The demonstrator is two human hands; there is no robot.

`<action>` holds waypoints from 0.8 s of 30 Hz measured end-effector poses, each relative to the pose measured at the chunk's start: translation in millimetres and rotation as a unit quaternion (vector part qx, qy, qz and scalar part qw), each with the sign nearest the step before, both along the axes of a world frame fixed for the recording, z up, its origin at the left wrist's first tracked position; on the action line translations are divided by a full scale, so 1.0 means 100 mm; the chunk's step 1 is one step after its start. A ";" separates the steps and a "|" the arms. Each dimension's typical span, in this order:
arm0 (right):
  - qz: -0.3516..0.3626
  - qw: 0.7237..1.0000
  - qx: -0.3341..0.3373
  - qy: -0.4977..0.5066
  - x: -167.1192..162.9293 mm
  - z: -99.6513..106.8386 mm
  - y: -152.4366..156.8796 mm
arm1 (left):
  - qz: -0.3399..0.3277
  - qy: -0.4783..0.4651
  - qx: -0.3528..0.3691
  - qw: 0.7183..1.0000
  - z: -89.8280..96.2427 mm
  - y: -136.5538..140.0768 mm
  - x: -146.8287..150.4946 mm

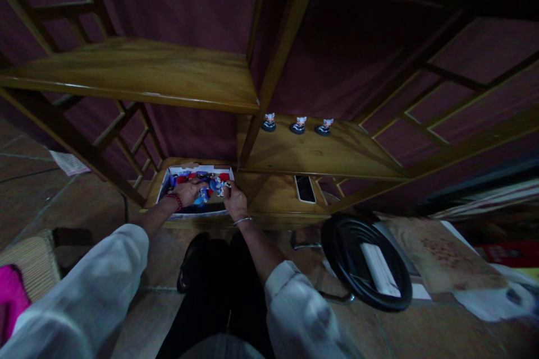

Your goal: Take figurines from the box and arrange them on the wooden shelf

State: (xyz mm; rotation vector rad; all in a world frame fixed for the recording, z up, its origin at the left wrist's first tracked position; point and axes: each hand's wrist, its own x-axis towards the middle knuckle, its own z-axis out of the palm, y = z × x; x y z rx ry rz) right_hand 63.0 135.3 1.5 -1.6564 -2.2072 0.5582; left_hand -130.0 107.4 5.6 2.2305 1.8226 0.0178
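A white open box [165, 184] stands on the lowest shelf, filled with small figurines in blue, red and purple [204, 195]. My left hand [188, 192], with a red bead bracelet at the wrist, reaches into the box; its fingers stretch out over the figurines. At the box's right end, my right hand [236, 202], wearing a silver bangle, has thumb and fingers closed on a small blue-and-white figurine [222, 186]. The hand partly covers that figurine.
Three small figurines on dark round bases [298, 125] stand in a row on the middle shelf [324, 151]. A phone [305, 188] lies on the bottom shelf. To the right is a black round stool [337, 261] bearing a white object [380, 269]. A wooden upright [280, 50] divides the shelves.
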 end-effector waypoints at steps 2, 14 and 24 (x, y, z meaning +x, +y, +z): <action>0.001 1.000 0.004 -0.001 0.00 0.01 0.00 | 0.026 -0.014 -0.010 1.000 -0.01 -0.03 -0.06; 0.085 0.991 0.028 -0.096 -0.02 0.08 -0.08 | 0.095 -0.034 -0.003 0.995 0.03 -0.09 -0.01; 0.179 0.966 -0.031 -0.185 -0.04 0.29 -0.09 | 0.059 -0.055 0.073 0.994 0.05 0.04 0.08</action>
